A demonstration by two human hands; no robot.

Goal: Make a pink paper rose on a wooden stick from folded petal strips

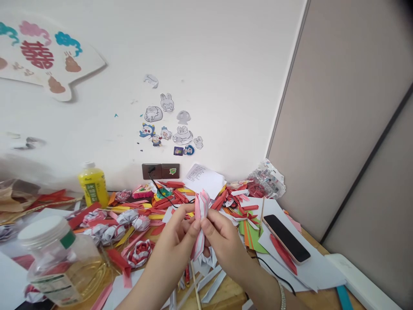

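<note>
My left hand (177, 241) and my right hand (222, 242) meet over the middle of the table, both pinching a bundle of folded pink and white paper strips (201, 206). The strips fan out above my fingertips and hang down between my palms. Both hands have their fingers closed on the bundle. Below my hands lie loose white paper strips (213, 279) and a thin wooden stick (193, 284). My right wrist wears a bracelet (282, 295).
A phone (286, 238) lies on white paper at the right, with a black cable (274, 272) near it. A clear plastic jar (61, 262) stands at the front left, a yellow bottle (93, 184) behind it. Paper rosettes (139, 253) and red, orange and green scraps (180, 196) litter the table.
</note>
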